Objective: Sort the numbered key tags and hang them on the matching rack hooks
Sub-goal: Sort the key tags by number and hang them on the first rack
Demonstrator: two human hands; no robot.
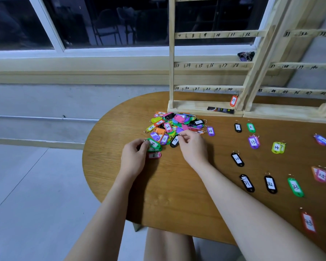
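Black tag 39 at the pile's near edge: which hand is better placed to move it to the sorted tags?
Right. The right hand already pinches black tag 39, and the sorted tags lie on its side. The left hand holds a green tag.

Pink, green, purple, orange and black key tags [177, 125] heaped on a brown wood-grain table [177, 185]; beyond the heap, a pale wooden rack [209, 65] with black numerals.

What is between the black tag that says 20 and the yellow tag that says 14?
Just bare wooden table. In the head view, nothing lies between the black 20 tag and the yellow 14 tag; the purple 13 tag sits above that stretch.
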